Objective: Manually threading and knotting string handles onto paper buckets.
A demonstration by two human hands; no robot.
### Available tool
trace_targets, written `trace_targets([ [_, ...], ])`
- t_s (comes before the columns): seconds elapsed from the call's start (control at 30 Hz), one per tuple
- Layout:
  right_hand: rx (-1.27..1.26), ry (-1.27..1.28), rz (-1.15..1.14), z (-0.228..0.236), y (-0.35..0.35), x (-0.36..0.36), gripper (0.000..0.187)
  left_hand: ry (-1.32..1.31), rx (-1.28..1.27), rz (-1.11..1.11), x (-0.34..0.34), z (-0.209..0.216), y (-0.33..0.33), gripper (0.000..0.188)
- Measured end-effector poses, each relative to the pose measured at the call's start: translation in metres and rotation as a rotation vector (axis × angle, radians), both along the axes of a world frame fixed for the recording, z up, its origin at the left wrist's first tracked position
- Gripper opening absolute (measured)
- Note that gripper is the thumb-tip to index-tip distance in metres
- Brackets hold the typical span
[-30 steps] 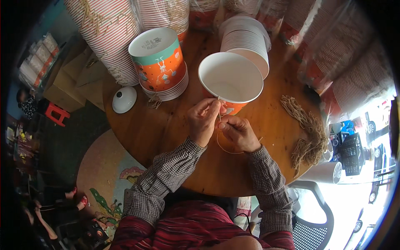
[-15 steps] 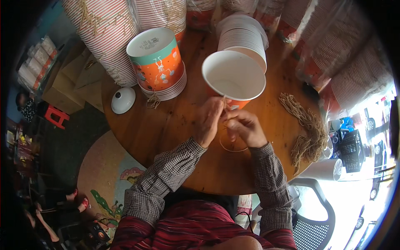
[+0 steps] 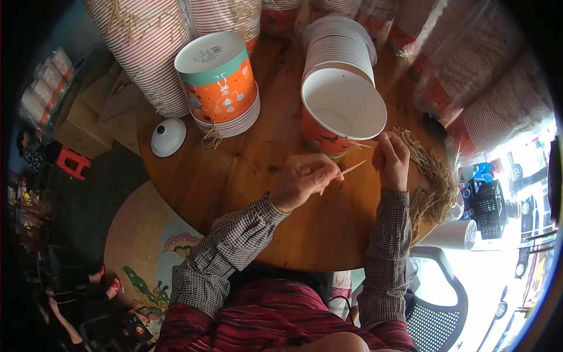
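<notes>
Just right of the frame's centre an orange paper bucket lies tilted on the round wooden table, its white inside facing the camera. A thin tan cord runs from its rim area toward the hands. The left hand, in the middle of the frame, pinches one end of the cord in a closed grip; the right hand, just right of the bucket, is closed too, fingertips pinched at the bucket's edge, seemingly on the cord's other end. Judging by this, the cord is only partly fitted: one end sits by the rim, the other is loose in the fingers.

At the right edge lies a heap of cords. Above the bucket stands a nested stack of white-rimmed buckets. In the upper left, an upturned orange-and-teal bucket tops a short stack.
</notes>
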State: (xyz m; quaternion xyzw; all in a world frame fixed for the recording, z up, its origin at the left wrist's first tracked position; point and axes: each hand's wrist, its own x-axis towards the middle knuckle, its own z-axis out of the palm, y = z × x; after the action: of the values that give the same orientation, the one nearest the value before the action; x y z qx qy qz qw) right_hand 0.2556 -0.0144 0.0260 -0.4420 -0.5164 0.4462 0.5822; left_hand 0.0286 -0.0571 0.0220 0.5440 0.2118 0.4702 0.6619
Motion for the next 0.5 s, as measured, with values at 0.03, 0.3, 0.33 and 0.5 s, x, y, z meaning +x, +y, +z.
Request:
trace_targets([
  [0.03, 0.001, -0.044, -0.062, 0.000, 0.000, -0.001, 0.023, -0.089, -0.035, 0.002, -0.002, 0.000, 0.002, 0.023],
  [0.3, 0.195, -0.470, -0.365, -0.028, 0.016, 0.003, 0.009, -0.008, -0.091, -0.117, 0.000, 0.014, -0.001, 0.020],
  [0.33, 0.273, -0.588, -0.418, -0.031, 0.017, 0.005, 0.009, -0.047, -0.047, -0.208, 0.002, 0.005, 0.002, 0.019],
  [0.5, 0.366, -0.636, -0.404, -0.031, 0.021, -0.001, 0.014, 0.051, -0.004, -0.167, 0.014, -0.010, 0.001, 0.019],
])
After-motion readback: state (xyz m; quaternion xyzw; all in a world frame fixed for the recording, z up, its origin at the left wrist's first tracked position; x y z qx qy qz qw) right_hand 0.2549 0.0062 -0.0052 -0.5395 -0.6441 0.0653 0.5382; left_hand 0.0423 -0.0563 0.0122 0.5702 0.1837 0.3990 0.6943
